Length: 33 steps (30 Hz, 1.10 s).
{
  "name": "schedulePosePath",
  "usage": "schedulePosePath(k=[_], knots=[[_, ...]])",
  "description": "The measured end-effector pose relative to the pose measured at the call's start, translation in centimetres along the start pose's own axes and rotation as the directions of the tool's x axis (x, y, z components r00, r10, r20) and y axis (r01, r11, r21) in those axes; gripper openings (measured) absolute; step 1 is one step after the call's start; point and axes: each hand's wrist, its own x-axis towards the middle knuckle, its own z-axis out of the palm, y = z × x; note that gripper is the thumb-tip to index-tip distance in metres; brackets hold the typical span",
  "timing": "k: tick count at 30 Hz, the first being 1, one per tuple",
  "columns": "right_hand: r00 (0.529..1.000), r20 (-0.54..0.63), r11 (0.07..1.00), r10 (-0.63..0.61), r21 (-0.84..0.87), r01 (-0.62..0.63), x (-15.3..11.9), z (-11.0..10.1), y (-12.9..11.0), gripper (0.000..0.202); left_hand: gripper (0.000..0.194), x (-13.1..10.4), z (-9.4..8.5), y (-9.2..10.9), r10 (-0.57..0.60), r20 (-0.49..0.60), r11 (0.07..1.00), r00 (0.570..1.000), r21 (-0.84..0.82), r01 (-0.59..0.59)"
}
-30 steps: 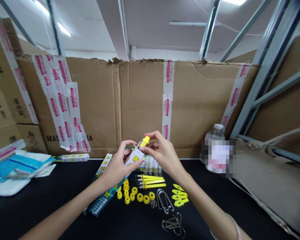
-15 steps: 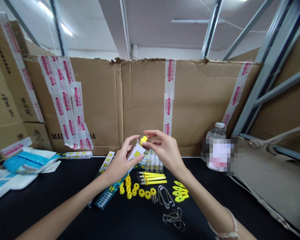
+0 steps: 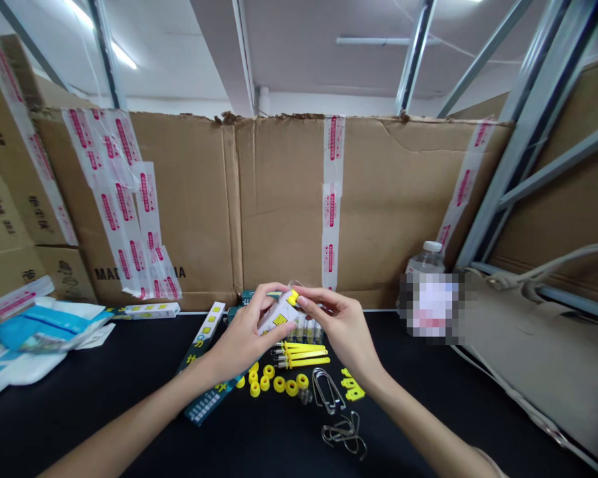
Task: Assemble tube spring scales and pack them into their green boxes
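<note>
My left hand [image 3: 242, 338] is wrapped round the upper end of a long narrow carton [image 3: 278, 320], white at the top with yellow and black print. The carton tilts down to the left, its lower part hidden behind my forearm. At its upper end, my right hand [image 3: 339, 325] pinches a small yellow plastic piece [image 3: 293, 297] between thumb and fingers. Below my hands lie yellow sticks with metal ends [image 3: 306, 357], several yellow ring caps [image 3: 279, 384], flat yellow pieces [image 3: 353, 388] and bent wire hooks [image 3: 329, 392]. Clear tubes [image 3: 311, 330] show partly behind my right fingers.
Another carton [image 3: 212, 324] lies left of my hands. A further carton [image 3: 152, 310] rests by the cardboard wall [image 3: 279, 199], near a blue packet [image 3: 50, 322]. To the right stand a clear bottle [image 3: 431, 257] and a beige bag [image 3: 533, 358] with trailing straps.
Both hands have moved slightly down and right with the carton. The yellow piece sticks out less above the carton's end, and my right fingers are closer to it. The view has shifted a little.
</note>
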Motion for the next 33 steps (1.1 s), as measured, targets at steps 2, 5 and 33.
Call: schedulePosePath(k=[2, 5, 33], knots=[[1.000, -0.006, 1.000, 0.007, 0.016, -0.007, -0.5, 0.1, 0.1, 0.017, 0.040, -0.1, 0.1, 0.1, 0.004, 0.001, 1.000, 1.000, 0.008, -0.004], [1.000, -0.009, 0.999, 0.015, 0.032, -0.014, -1.1, 0.3, 0.2, 0.017, 0.037, -0.1, 0.1, 0.1, 0.007, 0.011, 1.000, 1.000, -0.002, -0.007], [0.992, -0.124, 0.997, 0.026, 0.080, -0.016, -3.6, 0.1, 2.0, 0.029, 0.055, -0.3, 0.6, 0.2, -0.065, 0.026, 0.989, 0.998, 0.137, 0.061]])
